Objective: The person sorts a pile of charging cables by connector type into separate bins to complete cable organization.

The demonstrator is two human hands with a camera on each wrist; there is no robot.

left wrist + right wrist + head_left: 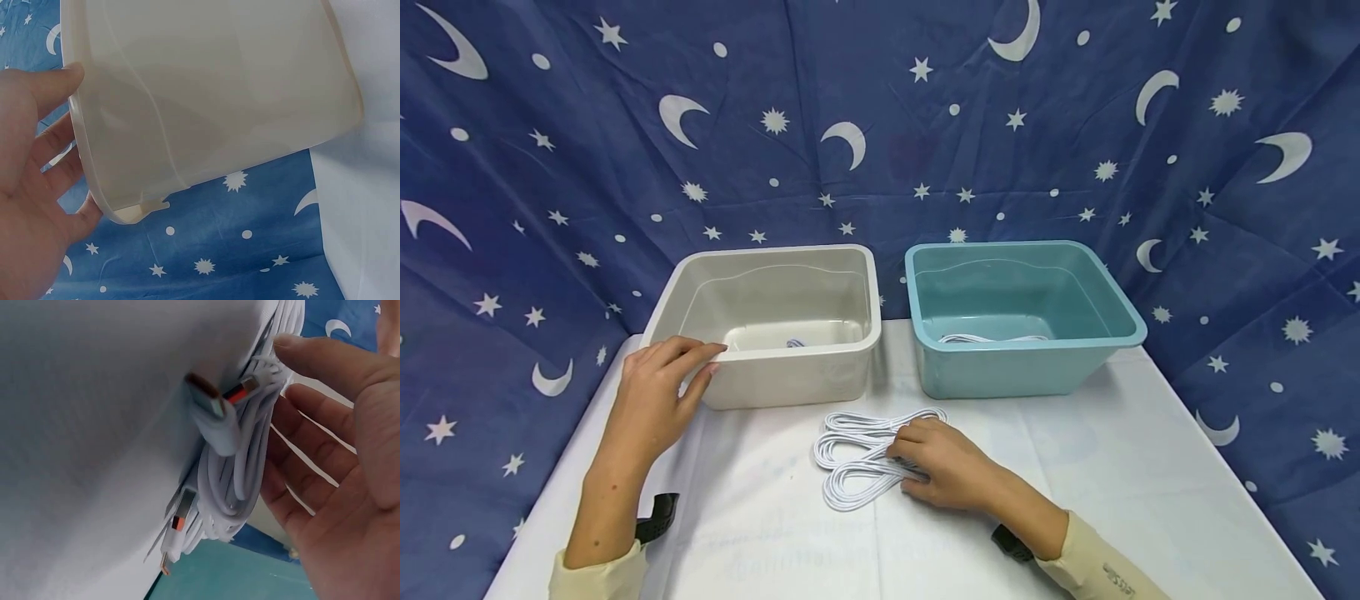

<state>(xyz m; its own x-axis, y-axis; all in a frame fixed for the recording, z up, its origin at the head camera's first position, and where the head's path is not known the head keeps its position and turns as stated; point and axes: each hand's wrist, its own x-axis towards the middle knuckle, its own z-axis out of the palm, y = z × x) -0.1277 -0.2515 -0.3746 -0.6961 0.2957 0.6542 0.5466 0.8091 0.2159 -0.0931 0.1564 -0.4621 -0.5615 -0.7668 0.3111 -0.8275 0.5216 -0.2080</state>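
My left hand (655,396) grips the near left rim of an off-white plastic bin (797,375). In the left wrist view its thumb (65,81) lies on the near wall and the fingers pass behind the rim. On the white cloth in front of the bins lie coiled white USB cables (857,487). My right hand (947,467) is at their right end, thumb and fingers on either side of a coil. Metal plugs with orange inserts, such as one USB plug (179,522), show in the right wrist view. The hand partly hides the coils in the head view.
A teal bin (1000,371) stands at the back right with white cable (966,338) inside. A small bit of cable (795,342) shows in the off-white bin. Blue cloth with moons and stars (895,125) hangs behind and at both sides.
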